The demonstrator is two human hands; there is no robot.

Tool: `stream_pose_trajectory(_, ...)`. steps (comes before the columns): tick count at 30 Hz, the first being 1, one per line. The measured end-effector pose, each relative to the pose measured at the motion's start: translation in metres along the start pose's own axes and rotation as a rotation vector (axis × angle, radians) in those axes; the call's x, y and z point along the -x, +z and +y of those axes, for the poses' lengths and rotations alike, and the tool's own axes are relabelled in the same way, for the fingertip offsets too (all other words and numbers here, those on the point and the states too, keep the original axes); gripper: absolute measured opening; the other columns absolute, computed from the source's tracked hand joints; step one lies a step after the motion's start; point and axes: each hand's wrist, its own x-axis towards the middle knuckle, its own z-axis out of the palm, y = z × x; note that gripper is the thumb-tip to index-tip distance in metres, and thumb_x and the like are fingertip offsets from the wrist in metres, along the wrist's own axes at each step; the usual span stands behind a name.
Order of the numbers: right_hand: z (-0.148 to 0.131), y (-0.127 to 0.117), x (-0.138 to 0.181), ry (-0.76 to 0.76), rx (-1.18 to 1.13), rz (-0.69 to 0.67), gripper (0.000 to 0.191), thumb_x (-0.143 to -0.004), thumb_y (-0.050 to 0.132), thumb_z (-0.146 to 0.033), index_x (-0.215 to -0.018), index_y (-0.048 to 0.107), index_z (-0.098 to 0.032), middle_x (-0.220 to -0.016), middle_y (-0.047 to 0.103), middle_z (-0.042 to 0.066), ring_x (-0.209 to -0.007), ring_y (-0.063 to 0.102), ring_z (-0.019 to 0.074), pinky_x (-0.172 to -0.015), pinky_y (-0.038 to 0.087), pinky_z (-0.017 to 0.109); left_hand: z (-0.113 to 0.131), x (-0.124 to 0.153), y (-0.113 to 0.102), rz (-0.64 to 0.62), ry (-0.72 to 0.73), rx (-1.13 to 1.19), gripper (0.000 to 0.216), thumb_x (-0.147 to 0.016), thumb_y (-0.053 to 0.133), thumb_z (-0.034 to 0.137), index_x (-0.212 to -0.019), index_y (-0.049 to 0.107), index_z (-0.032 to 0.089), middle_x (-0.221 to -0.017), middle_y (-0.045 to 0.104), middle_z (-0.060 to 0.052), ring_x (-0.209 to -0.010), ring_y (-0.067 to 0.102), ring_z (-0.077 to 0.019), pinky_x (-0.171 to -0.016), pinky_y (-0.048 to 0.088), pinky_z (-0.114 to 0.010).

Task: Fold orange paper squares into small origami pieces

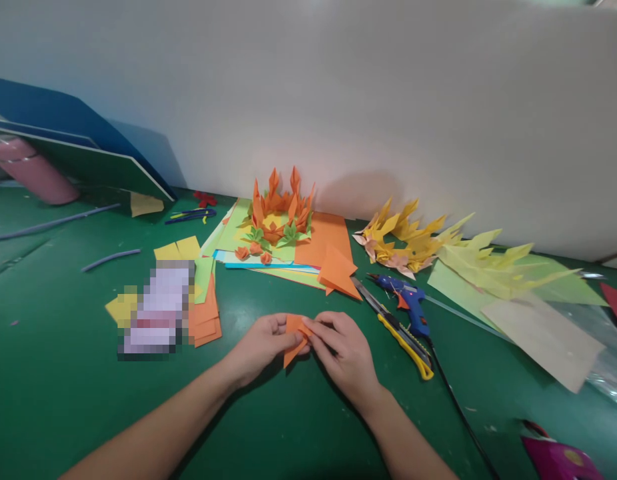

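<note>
A small piece of folded orange paper (293, 325) is held between both hands just above the green table, near the middle of the view. My left hand (266, 347) pinches its left side with the thumb on top. From the right, my right hand (344, 353) grips the other edge between thumb and fingertips. Some of the folds are hidden under the fingers. Beyond the hands lie several orange paper pieces (336, 270). Past them, a folded orange paper crown (273, 200) with green leaves sits on coloured sheets, with small orange paper flowers (255, 249) in front.
Right of my hands lie a yellow utility knife (403, 343) and a blue glue gun (413, 308) with a trailing cord. A yellow paper crown (413, 233) stands behind them. To the left are a blurred phone-like object (161, 307), orange squares (206, 320) and a pink bottle (33, 170).
</note>
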Motion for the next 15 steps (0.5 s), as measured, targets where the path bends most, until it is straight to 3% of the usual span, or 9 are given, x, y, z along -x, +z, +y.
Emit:
stream_pose_trajectory(7,-0.0003,0.0037,0.0002,0.117,-0.109,0.055,0.021,-0.081,0.056,-0.016,-0.097,0.069,-0.022,-0.080,0.062,0.005,-0.075,0.060,0.0171,-0.066,0.050,0.030,0.0038,0.0014,0.0031,0.058,-0.045,0.041,0.033,-0.055,0.079,0.022,-0.084,0.067,0.011,-0.073,0.068,-0.003,-0.063,0.062,-0.0098,-0.072,0.047,-0.024)
stream_pose_trajectory(15,-0.0040,0.0027,-0.0029,0.247,-0.225,0.058,0.018,-0.078,0.058,-0.014,-0.089,0.069,-0.023,-0.077,0.061,0.003,-0.070,0.060,0.0154,-0.063,0.051,0.028,0.0057,0.0011,0.0060,0.088,-0.060,0.020,0.034,-0.052,0.080,0.020,-0.082,0.066,0.011,-0.074,0.069,-0.003,-0.063,0.062,-0.0097,-0.069,0.048,-0.023)
